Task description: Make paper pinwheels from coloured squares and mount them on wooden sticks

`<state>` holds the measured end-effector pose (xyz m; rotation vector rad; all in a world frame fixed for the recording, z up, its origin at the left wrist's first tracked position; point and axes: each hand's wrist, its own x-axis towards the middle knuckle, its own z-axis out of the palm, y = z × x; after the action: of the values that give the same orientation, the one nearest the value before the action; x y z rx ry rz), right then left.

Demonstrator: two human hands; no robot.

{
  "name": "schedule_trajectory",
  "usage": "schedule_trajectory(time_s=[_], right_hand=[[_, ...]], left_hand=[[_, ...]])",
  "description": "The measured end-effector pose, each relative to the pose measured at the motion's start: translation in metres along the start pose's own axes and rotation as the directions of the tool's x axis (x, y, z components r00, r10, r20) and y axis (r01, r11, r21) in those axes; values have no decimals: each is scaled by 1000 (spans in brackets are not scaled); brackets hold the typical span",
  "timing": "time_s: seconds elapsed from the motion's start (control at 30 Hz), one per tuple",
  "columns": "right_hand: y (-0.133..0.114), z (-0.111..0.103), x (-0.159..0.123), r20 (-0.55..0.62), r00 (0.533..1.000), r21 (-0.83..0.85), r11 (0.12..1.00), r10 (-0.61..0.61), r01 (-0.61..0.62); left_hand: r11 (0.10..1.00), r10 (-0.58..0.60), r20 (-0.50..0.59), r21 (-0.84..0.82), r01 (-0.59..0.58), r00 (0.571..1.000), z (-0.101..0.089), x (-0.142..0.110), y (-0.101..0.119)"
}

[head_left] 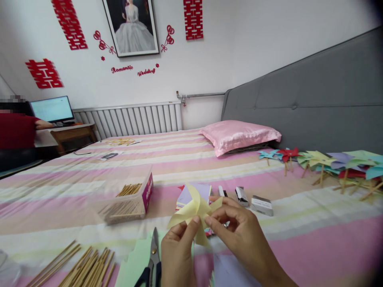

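At the far left, well beyond the fingers, a person (18,129) in red is cut by the frame, the head blurred out. Nearer, low and left of the fingers, something clear (8,269), perhaps plastic, is cropped past recognising. Next come loose sticks (89,265), their lower ends outside the frame. Beyond them, to the fingers' upper left, a clear box (148,189) holds more sticks; its left walls are hard to make out. Just left of the fingers, scissors (154,253) lie on green paper (133,255), blades together, the handles cut off below.

The left hand (179,249) pinches a yellow pinwheel (196,205) near its centre between thumb and bent fingers; the fingertips are hidden behind the paper. Behind the pinwheel, a paper stack (204,190) is partly covered. The right hand (239,223) pinches the pinwheel's right side, thumb near the centre, its lower fingers curled and partly hidden. Under the right wrist, a purple sheet (231,271) runs out of frame. Beyond the right fingers sit small packs (261,205), print unreadable. Farther right, finished pinwheels (321,159) overlap, the last cropped.
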<state>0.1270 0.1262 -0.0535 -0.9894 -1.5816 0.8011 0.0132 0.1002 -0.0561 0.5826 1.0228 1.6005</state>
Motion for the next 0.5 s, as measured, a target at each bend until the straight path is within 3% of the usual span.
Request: schedule_trajectory(time_s=[0.27,0.5], right_hand=[[1,-1,1,-11,1000,-2,1000,15,-15],[3,-2,2,0,1000,23,999,27,-27]], left_hand=[[993,90,-61,84,-85,994,0,4,-3],[967,182,-24,187,-175,983,0,1,-2]])
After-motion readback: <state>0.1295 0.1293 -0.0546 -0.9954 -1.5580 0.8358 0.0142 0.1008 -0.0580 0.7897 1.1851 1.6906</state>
